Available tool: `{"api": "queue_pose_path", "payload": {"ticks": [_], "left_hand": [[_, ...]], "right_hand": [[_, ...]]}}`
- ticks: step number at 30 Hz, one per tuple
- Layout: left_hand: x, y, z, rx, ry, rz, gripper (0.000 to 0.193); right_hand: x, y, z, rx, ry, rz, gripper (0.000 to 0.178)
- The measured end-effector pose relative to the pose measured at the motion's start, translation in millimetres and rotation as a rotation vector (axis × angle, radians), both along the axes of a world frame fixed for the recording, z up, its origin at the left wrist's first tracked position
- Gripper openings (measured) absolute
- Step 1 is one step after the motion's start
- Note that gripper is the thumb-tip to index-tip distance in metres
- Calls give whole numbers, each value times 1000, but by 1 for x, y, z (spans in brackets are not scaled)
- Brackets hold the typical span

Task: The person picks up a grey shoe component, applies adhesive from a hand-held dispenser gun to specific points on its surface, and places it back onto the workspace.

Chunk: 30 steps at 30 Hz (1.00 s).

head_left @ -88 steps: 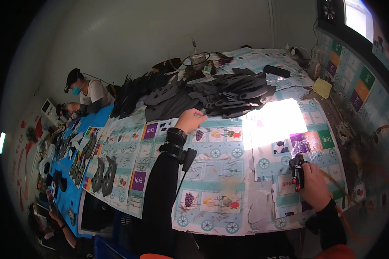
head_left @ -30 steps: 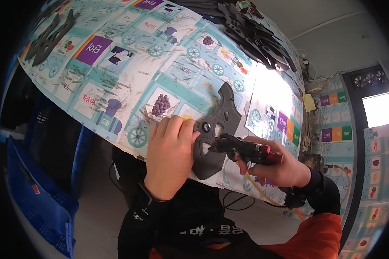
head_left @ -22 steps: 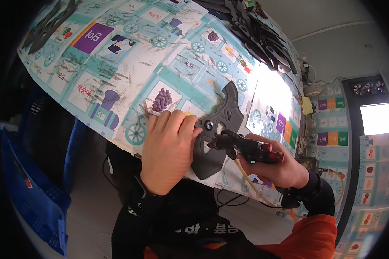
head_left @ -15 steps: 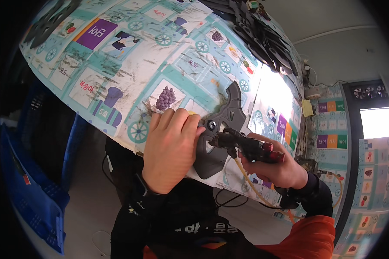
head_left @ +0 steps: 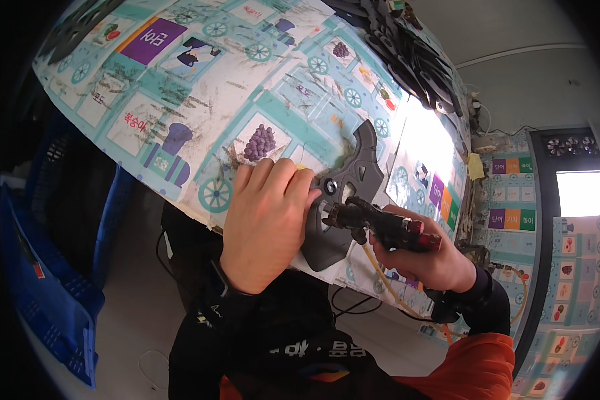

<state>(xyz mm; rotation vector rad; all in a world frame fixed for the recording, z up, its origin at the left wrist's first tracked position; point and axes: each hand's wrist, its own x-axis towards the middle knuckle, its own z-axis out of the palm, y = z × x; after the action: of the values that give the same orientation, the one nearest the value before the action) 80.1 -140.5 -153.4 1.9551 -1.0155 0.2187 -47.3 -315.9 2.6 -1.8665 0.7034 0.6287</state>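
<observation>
A dark grey, curved plastic part with cut-out holes (head_left: 369, 167) stands tilted at the table's near edge. My left hand (head_left: 263, 230) is closed on its left side, fingertips curled and the thumb against the part; its exact grip is partly hidden. A small shiny round piece (head_left: 331, 187) sits on the part beside my thumb. My right hand (head_left: 440, 260) grips a black hand-held air tool with red ends (head_left: 380, 223). Its thin bright tip points left at the part, just below the round piece; whether they touch I cannot tell. A yellowish hose (head_left: 377, 267) hangs below the tool.
Several similar dark grey parts lie piled (head_left: 423, 77) at the table's far right. More dark parts (head_left: 80, 30) rest at the far left. Printed, scuffed sheets (head_left: 227, 100) cover the table. Blue plastic crates (head_left: 53, 313) stand on the floor at left.
The grey part has tilted slightly and its lower end sits a little higher. The tool's bright tip now shows beside the part. Both hands keep their holds.
</observation>
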Motion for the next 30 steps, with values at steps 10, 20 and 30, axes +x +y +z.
{"api": "queue_pose_path", "payload": {"ticks": [10,20,30], "left_hand": [[0,-2,0,-2,-6,5,25],[-1,-1,-2,14,-1,7,24],[-2,0,-1,2,-2,10,24]], "right_hand": [[-21,-5,-8,-26,-36,37,67],[-16,11,10,-19,50,-4,43],[-34,6,3,-23,-85,121,41]]}}
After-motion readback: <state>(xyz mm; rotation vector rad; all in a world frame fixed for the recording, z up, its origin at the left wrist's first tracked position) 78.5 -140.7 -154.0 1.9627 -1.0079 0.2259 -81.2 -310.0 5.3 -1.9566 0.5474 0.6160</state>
